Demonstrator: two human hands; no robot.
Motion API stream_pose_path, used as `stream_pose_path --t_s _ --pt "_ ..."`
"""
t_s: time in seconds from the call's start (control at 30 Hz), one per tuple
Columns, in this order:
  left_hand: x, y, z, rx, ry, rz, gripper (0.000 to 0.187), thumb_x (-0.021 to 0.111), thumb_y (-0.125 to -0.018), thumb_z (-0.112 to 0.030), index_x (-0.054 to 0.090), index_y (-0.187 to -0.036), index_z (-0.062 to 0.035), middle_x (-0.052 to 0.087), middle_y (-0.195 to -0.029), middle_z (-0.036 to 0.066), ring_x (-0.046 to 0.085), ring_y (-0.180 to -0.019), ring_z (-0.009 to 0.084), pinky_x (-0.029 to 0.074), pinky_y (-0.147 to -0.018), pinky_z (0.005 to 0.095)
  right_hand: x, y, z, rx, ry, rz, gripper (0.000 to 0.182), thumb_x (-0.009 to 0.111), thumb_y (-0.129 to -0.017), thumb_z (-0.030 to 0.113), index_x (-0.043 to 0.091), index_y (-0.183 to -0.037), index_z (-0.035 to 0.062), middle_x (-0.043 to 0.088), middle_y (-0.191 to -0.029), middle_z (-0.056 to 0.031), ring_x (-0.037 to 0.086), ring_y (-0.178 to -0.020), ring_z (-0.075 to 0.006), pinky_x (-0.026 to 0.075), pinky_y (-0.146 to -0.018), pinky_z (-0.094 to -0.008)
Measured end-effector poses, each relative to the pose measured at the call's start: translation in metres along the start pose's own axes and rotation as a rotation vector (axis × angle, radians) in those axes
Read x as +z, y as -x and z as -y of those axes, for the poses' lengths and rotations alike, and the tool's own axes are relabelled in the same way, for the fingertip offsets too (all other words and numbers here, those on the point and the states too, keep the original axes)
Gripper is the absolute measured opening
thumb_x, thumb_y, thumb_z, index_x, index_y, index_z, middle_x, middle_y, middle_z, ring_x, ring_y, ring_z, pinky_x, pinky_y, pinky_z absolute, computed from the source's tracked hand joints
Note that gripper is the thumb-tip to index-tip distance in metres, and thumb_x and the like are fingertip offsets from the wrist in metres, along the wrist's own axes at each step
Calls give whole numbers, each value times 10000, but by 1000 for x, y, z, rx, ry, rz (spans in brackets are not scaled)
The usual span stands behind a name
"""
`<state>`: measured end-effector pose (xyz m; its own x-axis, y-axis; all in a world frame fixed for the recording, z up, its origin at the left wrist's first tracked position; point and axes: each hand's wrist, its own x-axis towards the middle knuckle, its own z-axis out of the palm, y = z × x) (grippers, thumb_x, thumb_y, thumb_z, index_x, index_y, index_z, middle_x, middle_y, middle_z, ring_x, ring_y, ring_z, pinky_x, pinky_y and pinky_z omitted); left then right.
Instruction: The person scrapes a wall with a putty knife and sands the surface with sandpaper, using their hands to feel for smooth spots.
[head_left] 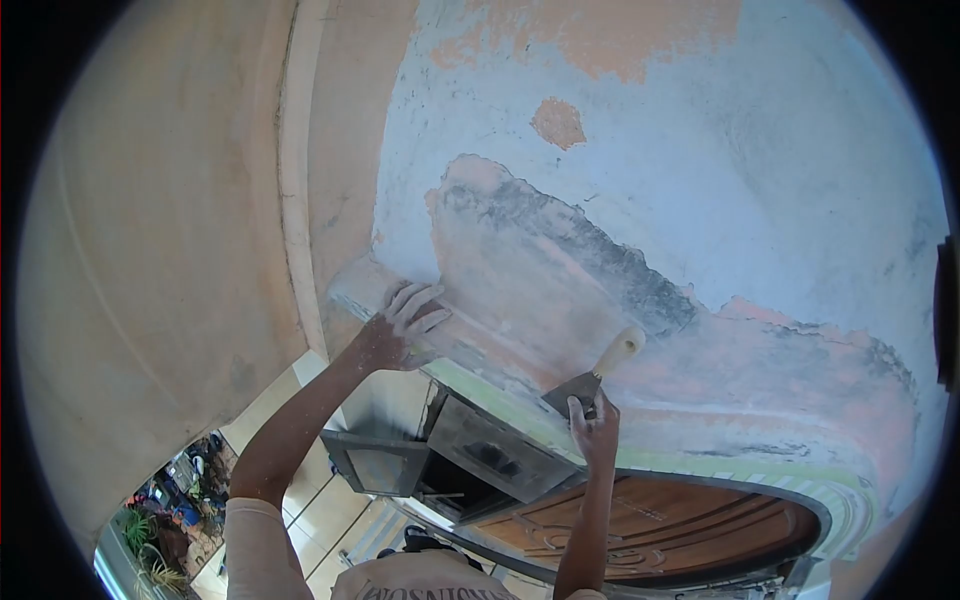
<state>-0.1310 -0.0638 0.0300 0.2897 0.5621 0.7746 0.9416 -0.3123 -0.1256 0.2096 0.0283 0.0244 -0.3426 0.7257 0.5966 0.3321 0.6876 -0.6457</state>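
Observation:
My right hand (596, 424) pinches a putty knife (574, 393) by its metal blade. The knife's pale handle (621, 347) points up and to the right, and the blade lies close to the lower wall. Further left, my left hand (408, 316) rests on the edge of the plaster ledge (362, 284) with its fingers stretched out and dusted white. Between and above the hands is a rough, stripped patch (530, 280) of pinkish and grey plaster. Flaking light-blue paint (700, 190) borders it.
Below the ledge stand a dark metal box with an open door (375, 465) and a brown wooden door with an arched top (660, 525). A beige wall (170, 230) rises on the left. Cluttered items (185, 485) and plants (140, 530) show at lower left, beside a tiled floor (325, 520).

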Motion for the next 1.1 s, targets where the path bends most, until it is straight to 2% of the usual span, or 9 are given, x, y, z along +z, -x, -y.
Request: stream_pose_path --t_s 0.17,0.3,0.37,0.4,0.5,0.63,0.77,0.97,1.1 --pt "-35 16 65 70 -119 157 729 722 -637 -375 406 -1234 -101 378 -1268 202 390 -1149 387 303 -973 545 1 -2 4 -5 -18 -31 210 628 -785 72 582 -969 -18 632 -749 -129 582 -581 -218 449 -573 -300" --pt "-44 22 97 -81 -217 36 626 684 -696 -288 412 -1230 -105 367 -1276 196 370 -1170 397 308 -980 526 0 1 4 116 9 26 184 620 -793 69 578 -951 -15 618 -727 -109 567 -576 -184 444 -569 -292" --pt "-47 21 100 -122 -253 -24 563 645 -738 -238 408 -1232 -109 361 -1279 199 361 -1175 402 317 -978 515 3 0 -8 -39 42 22 163 579 -823 44 559 -974 -13 600 -707 -35 487 -542 -67 394 -496 -233" --pt "-46 21 100 -124 -259 -34 539 627 -755 -219 405 -1234 -110 358 -1280 203 358 -1175 406 322 -976 510 3 -1 1 15 -5 13 138 603 -803 59 573 -920 -7 615 -740 -100 571 -611 -175 439 -577 -286" --pt "-38 25 97 -196 -196 -61 536 620 -764 -219 395 -1238 -111 357 -1275 209 360 -1167 413 324 -972 513 2 -1 1 63 33 31 129 596 -800 46 571 -915 -6 617 -742 -95 567 -610 -171 436 -576 -284" --pt "-31 43 88 -170 -91 -6 652 674 -721 -338 376 -1248 -96 364 -1275 209 363 -1169 414 324 -973 516 4 0 7 59 98 -16 122 586 -805 37 567 -917 -8 617 -741 -89 542 -580 -151 425 -563 -277" --pt "-20 46 76 -46 -58 104 761 714 -637 -449 409 -1232 -85 378 -1276 195 370 -1173 404 323 -976 518 3 -1 6 150 -9 18 114 589 -801 36 568 -905 -7 606 -701 -82 541 -565 -153 418 -547 -282" --pt "-4 -5 37 175 58 221 817 712 -573 -539 470 -1208 -86 404 -1270 168 392 -1181 363 300 -994 531 0 -1 5 59 60 37 118 600 -792 40 571 -894 -14 612 -702 -114 583 -588 -210 441 -564 -314" --pt "17 -22 35 306 111 300 862 688 -540 -604 491 -1213 -103 412 -1251 184 378 -1202 347 247 -1027 562 0 -2 7 29 26 27 140 615 -785 42 571 -906 -13 614 -690 -115 591 -567 -198 445 -537 -304"
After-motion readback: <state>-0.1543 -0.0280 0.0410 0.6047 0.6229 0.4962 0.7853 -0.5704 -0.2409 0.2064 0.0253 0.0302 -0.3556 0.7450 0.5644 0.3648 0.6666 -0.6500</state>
